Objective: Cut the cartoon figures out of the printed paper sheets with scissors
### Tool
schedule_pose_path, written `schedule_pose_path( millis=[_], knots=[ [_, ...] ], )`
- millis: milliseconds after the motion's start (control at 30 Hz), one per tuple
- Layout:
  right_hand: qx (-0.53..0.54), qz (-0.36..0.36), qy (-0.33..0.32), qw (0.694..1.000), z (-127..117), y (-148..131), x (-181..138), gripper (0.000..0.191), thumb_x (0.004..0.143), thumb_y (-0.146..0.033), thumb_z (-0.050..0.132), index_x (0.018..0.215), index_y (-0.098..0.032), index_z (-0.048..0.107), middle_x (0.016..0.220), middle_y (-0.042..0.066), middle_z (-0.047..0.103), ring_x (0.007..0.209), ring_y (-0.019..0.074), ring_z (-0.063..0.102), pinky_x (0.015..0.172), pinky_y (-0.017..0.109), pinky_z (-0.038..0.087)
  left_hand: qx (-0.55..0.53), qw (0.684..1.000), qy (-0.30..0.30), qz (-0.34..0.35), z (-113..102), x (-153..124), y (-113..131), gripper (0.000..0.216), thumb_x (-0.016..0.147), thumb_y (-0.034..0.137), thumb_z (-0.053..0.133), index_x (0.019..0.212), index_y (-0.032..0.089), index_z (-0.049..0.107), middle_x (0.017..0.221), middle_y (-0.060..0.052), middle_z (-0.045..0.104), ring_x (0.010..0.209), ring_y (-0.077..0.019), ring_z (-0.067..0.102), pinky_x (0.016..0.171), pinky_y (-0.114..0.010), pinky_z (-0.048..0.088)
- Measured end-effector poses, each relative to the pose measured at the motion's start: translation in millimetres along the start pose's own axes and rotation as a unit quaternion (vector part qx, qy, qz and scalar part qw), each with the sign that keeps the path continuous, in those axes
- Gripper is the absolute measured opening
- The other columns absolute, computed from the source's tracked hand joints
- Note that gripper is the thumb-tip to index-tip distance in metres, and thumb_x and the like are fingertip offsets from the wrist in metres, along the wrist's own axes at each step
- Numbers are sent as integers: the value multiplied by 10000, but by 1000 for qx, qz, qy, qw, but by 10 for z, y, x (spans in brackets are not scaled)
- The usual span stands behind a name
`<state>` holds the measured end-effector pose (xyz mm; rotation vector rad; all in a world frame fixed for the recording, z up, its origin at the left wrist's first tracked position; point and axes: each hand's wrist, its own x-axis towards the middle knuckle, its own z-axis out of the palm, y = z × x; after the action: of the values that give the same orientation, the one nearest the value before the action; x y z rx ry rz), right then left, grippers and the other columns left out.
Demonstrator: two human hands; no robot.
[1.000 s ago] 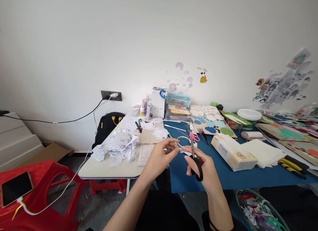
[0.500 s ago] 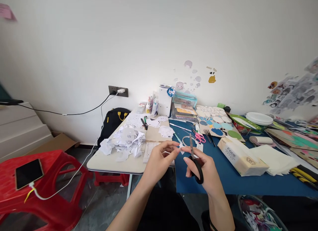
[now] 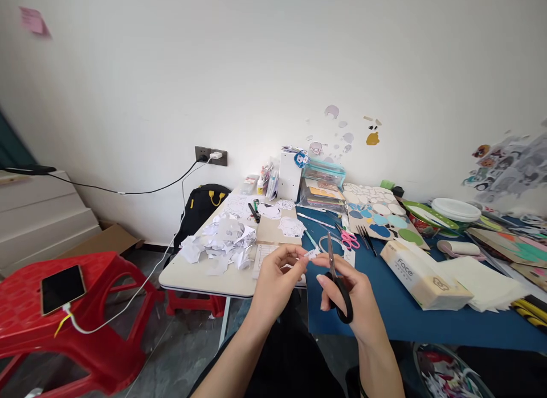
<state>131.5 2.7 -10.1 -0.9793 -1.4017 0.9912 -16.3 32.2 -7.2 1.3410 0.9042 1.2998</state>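
Observation:
Between thumb and fingers, my left hand (image 3: 280,275) pinches a small piece of white paper (image 3: 312,254) with faint printing on it. My right hand (image 3: 348,287) is closed around black-handled scissors (image 3: 339,281), whose blades point up and away from me. The index fingertip of that hand reaches to the paper's right side, close to the left fingers. Both hands are held above the gap and the blue table's left edge. Beyond them lie pink-handled scissors (image 3: 350,239) and dark tweezers (image 3: 366,239).
Paper scraps (image 3: 224,238) are heaped on the white table (image 3: 179,276) at left. A tissue pack (image 3: 421,275) lies on the blue table (image 3: 384,324) at right. Below it stands a bin (image 3: 448,372) of scraps. A red stool (image 3: 98,272) bears a phone (image 3: 63,288).
The view has turned slightly left, so the surroundings appear shifted right. The paper has turned between my fingers and now shows its printed marks. The scissors stay in my right hand.

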Motion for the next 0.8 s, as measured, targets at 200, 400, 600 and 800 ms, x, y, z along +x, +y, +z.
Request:
schedule_pose_path(
  millis=[200, 400, 600, 800],
  knots=[
    [-61, -19, -58, 996, -89, -144, 76, 86, 827, -243, 645, 903, -214, 674, 1016, 46, 599, 423, 70, 545, 438, 251, 489, 87, 995, -38, 31, -106, 35, 192, 150, 803, 295, 616, 749, 155, 622, 721, -19, 593, 659, -135, 536, 583, -216, 416],
    [-46, -52, -50, 996, -28, -168, 121, 111, 824, -243, 651, 925, -229, 693, 978, 40, 613, 423, 75, 550, 442, 252, 492, 113, 992, -51, 12, -159, 27, 277, 179, 781, 315, 633, 739, 141, 623, 691, -21, 593, 622, -131, 528, 551, -223, 406],
    [39, -60, 24, 997, 75, -7, 73, 79, 817, -251, 654, 893, -243, 676, 1049, 27, 600, 405, 48, 532, 437, 233, 469, 22, 998, -47, -39, -197, -2, 232, 211, 759, 350, 661, 750, 145, 613, 673, -16, 631, 559, -105, 521, 520, -208, 432],
    [45, -9, -90, 995, 206, 123, 56, 120, 800, -289, 667, 828, -176, 633, 642, -16, 552, 489, 110, 497, 511, 246, 430, -57, 997, -1, -50, -268, -20, 193, 210, 739, 344, 692, 734, 141, 637, 674, -9, 640, 541, -88, 524, 490, -183, 421]
  ],
)
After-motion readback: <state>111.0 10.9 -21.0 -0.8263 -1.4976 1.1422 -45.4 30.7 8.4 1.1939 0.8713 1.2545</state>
